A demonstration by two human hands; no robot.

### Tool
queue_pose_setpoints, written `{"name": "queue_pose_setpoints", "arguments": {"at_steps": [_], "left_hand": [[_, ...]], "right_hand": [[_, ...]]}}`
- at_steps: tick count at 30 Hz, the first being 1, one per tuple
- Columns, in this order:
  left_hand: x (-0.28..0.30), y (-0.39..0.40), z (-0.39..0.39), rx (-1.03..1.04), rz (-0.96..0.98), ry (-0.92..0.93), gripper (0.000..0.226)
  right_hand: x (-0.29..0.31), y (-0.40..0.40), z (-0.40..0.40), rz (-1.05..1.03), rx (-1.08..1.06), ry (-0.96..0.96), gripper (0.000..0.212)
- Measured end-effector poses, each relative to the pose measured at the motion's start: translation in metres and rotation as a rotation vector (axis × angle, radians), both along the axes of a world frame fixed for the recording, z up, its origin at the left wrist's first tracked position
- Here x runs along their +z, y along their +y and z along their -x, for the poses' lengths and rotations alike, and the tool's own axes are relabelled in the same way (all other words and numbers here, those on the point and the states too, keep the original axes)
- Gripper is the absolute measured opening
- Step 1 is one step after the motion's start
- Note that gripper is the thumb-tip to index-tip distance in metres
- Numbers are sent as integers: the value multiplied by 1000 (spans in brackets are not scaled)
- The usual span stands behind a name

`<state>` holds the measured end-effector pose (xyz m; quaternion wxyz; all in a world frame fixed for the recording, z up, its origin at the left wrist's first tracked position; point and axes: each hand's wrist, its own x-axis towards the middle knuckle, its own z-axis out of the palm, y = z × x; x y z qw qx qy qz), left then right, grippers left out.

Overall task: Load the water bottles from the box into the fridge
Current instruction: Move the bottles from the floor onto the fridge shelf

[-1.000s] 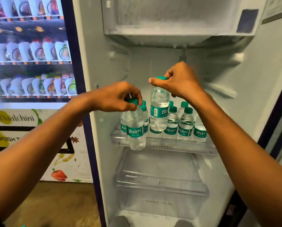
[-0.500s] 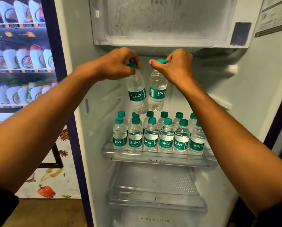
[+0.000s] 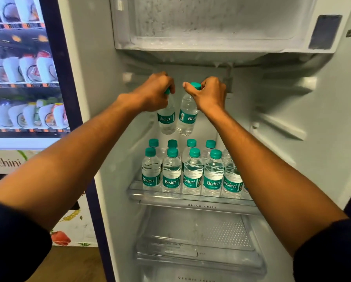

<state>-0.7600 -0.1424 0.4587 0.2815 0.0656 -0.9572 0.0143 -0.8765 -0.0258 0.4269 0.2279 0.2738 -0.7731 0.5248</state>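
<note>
You see a bright picture with soft white light inside the fridge (image 3: 323,139). The edges bend outward, and the vending machine (image 3: 22,78) looks blurry.

I've got my left hand (image 3: 156,92) pinching one bottle (image 3: 166,121) by its cap, my right hand (image 3: 208,94) gripping another bottle (image 3: 186,119), both hanging side by side above the stocked shelf (image 3: 191,200) inside the open fridge (image 3: 292,139).
</note>
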Motion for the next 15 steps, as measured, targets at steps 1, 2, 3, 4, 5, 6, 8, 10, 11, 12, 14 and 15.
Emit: {"name": "queue_pose_setpoints", "arguments": {"at_steps": [1,2,3,4,5,6,8,10,11,12,14,15], "left_hand": [[-4,-3,3,12,-2,-7,30],[-8,-6,6,24,-7,-14,31],[-11,-9,8,39,-13,-20,31],[-14,-12,11,54,-19,-26,32],[-18,-14,14,67,-26,-32,32],[-21,-16,17,80,-33,-37,33],[-29,-22,21,108,-47,-46,32],[-39,-29,24,129,-73,-58,32],[-45,-33,26,132,-84,-68,32],[-50,-35,27,133,-94,-84,32],[-60,-38,30,136,-114,-122,32],[-64,-39,31,137,-122,-139,32]], "right_hand": [[-4,-6,2,-14,16,-21,44],[-8,-12,4,-33,33,-44,46],[-12,-18,5,-58,52,-69,47],[-16,-24,6,-89,69,-90,47],[-19,-28,6,-126,90,-109,45],[-23,-32,6,-158,116,-128,44],[-30,-40,5,-196,167,-169,43],[-36,-47,4,-237,212,-228,39],[-38,-50,4,-265,223,-257,38],[-42,-53,5,-293,226,-279,37],[-49,-58,7,-336,214,-316,36],[-51,-59,6,-356,212,-331,35]]}}
